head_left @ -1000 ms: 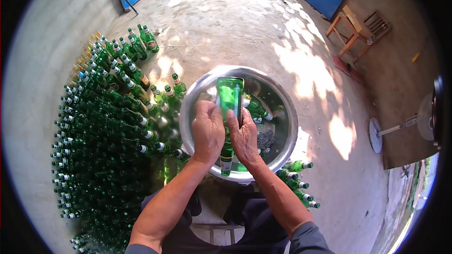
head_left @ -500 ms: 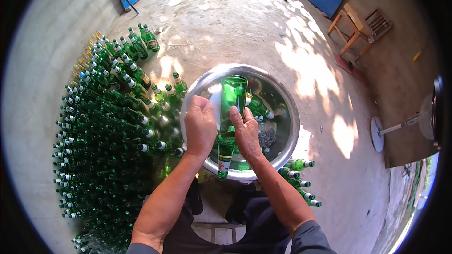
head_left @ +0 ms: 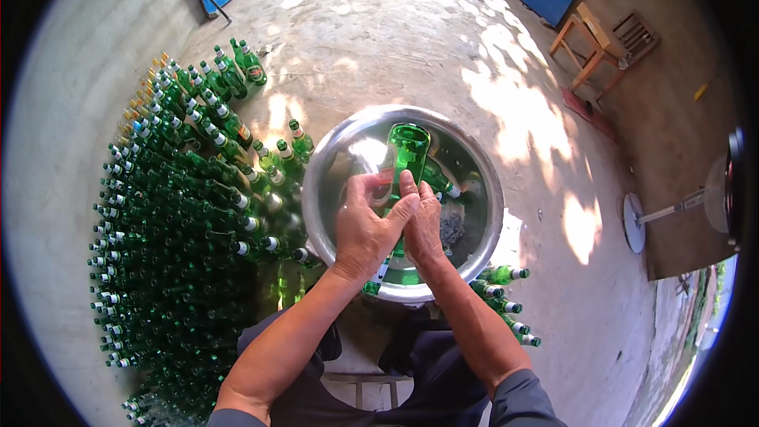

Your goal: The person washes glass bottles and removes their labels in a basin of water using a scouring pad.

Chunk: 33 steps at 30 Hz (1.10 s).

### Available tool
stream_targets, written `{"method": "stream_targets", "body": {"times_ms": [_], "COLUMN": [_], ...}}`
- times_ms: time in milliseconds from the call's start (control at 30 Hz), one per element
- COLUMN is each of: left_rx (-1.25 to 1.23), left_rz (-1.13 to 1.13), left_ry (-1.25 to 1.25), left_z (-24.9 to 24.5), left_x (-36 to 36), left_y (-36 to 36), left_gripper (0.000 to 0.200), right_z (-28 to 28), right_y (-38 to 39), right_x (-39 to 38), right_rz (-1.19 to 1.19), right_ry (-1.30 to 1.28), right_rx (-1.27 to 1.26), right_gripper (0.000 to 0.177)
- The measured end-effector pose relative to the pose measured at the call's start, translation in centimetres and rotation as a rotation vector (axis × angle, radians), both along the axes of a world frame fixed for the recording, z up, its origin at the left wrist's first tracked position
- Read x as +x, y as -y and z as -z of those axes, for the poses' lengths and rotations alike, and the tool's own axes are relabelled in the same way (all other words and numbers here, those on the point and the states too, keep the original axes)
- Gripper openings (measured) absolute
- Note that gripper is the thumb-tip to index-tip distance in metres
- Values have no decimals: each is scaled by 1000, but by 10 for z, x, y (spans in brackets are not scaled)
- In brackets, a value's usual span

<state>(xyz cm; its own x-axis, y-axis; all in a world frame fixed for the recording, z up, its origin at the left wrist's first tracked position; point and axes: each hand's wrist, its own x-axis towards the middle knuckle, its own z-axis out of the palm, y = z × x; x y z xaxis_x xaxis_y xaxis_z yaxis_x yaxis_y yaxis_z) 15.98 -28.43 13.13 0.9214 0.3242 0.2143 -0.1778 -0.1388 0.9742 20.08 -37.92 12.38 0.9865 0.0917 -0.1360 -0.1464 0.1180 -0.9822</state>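
Note:
A green glass bottle point(head_left: 409, 145) lies between my hands above a round metal basin point(head_left: 316, 225), its base pointing away from me and its neck toward me. My left hand point(head_left: 370, 225) is wrapped on its left side, with a reddish, partly blurred label near the fingertips. On the right side my right hand point(head_left: 421, 221) grips the same bottle, thumb on top. Below, in the basin's water, rest more green bottles point(head_left: 439, 178) and a dark grey scrubber-like clump point(head_left: 451, 228).
Many green bottles point(head_left: 174, 229) stand packed on the floor at the left. Several others point(head_left: 504, 292) are beside the basin at the lower right. A wooden chair point(head_left: 601, 43) and a fan point(head_left: 632, 221) stand along the right wall.
My left hand has moved right onto the bottle, close against my right hand. The bottle has shifted slightly right and its neck end is now tilted to the left.

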Motion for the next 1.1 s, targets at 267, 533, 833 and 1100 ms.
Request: {"method": "stream_targets", "body": {"times_ms": [267,533,833,1100], "left_rx": [299,321,67,-162], "left_rz": [-130,-246,-244,-245], "left_ry": [16,-15,-154,-189], "left_z": [0,-14,-5,2], "left_x": [1,3,13,20], "left_y": [-14,-22,-47,-74], "left_gripper": [14,6,11,12], "right_z": [27,18,17,9], "right_y": [4,-3,-5,1], "right_x": [5,3,0,-4], "right_rz": [-22,-58,-133,-277], "right_ry": [3,-70,-200,-395], "right_rx": [51,227,391,514], "right_gripper": [47,48,40,39]}}
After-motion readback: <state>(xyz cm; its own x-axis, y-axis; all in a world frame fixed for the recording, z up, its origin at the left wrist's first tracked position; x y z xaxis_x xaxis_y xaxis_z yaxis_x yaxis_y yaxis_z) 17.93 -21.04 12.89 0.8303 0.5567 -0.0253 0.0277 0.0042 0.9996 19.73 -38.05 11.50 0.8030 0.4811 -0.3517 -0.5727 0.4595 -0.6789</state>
